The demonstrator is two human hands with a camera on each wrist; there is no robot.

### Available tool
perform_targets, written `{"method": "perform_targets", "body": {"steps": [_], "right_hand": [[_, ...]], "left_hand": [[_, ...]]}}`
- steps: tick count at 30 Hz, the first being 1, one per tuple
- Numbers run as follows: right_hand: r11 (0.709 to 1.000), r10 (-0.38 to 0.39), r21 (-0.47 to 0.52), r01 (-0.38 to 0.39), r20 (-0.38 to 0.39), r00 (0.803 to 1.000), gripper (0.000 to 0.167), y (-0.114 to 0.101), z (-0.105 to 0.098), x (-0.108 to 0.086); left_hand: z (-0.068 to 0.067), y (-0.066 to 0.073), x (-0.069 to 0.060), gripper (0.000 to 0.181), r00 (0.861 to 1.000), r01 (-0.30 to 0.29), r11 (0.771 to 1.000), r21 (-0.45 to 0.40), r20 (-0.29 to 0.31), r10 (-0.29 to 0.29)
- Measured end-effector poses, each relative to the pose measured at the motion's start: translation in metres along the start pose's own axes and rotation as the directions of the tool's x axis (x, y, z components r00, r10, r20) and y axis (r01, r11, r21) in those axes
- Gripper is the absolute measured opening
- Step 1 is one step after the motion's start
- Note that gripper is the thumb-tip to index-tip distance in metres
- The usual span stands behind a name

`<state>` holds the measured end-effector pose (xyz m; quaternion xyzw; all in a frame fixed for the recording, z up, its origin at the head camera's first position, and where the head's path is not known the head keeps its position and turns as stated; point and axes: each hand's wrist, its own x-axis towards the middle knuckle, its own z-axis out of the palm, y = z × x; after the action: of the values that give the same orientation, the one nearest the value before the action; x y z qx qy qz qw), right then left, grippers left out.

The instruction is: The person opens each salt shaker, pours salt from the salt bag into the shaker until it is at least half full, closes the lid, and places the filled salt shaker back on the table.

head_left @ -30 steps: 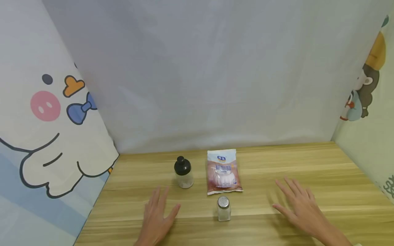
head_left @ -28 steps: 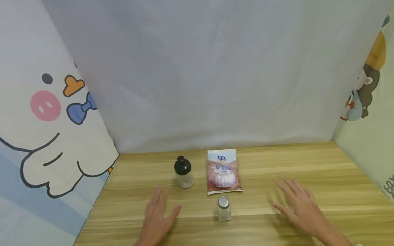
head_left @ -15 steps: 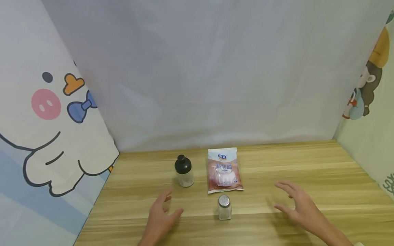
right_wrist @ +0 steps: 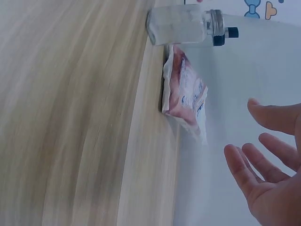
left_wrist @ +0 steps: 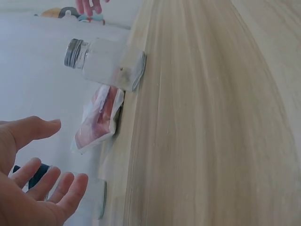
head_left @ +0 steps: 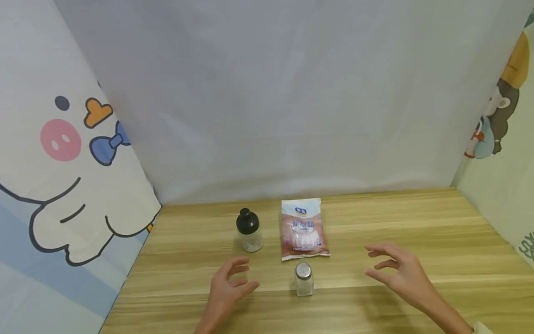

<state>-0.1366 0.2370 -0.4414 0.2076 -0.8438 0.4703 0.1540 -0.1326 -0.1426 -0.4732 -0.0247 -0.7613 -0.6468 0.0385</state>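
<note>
A small glass shaker (head_left: 304,280) with a perforated metal lid stands upright on the table between my hands. Behind it lies a flat pink and white salt packet (head_left: 303,232). To the packet's left stands a clear jar with a black cap (head_left: 249,231). My left hand (head_left: 227,288), fingers loosely bent and holding nothing, hovers in front of the jar and left of the shaker. On the right, apart from the packet and shaker, my right hand (head_left: 402,273) is raised with relaxed fingers and nothing in it. In the left wrist view, my fingers partly cover the jar (left_wrist: 91,202).
The wood-grain table (head_left: 375,222) meets a pale grey cloth backdrop (head_left: 283,102) along its back edge. Cartoon-printed cloths, a left one (head_left: 125,199) and a right one (head_left: 496,185), flank the sides.
Both hands have lifted from the table, their spread fingers now loosely bent. The left hand has shifted right toward the shaker. The shaker, packet and jar stay in place.
</note>
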Motion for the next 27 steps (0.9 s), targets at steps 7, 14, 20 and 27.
{"method": "perform_targets", "body": {"steps": [7,14,20,27], "right_hand": [[0.994,0.032,0.104,-0.036,0.036,0.999,0.043,-0.010,0.007,0.006],[0.987,0.042,0.156,-0.049,0.049,0.998,0.043,-0.018,0.014,0.011],[0.974,0.064,0.212,-0.079,0.075,0.995,0.042,-0.025,0.023,0.017],[0.967,0.059,0.238,-0.086,0.117,0.991,0.042,-0.030,0.038,0.023]], "left_hand": [[0.013,-0.008,0.006,0.055,0.995,-0.036,0.994,-0.104,0.090,0.046],[0.029,-0.008,0.007,0.053,0.984,-0.029,0.988,-0.150,0.170,0.054],[0.041,-0.010,0.007,0.052,0.972,-0.047,0.984,-0.172,0.219,0.085],[0.053,-0.009,0.008,0.051,0.960,-0.054,0.974,-0.222,0.257,0.112]]}}
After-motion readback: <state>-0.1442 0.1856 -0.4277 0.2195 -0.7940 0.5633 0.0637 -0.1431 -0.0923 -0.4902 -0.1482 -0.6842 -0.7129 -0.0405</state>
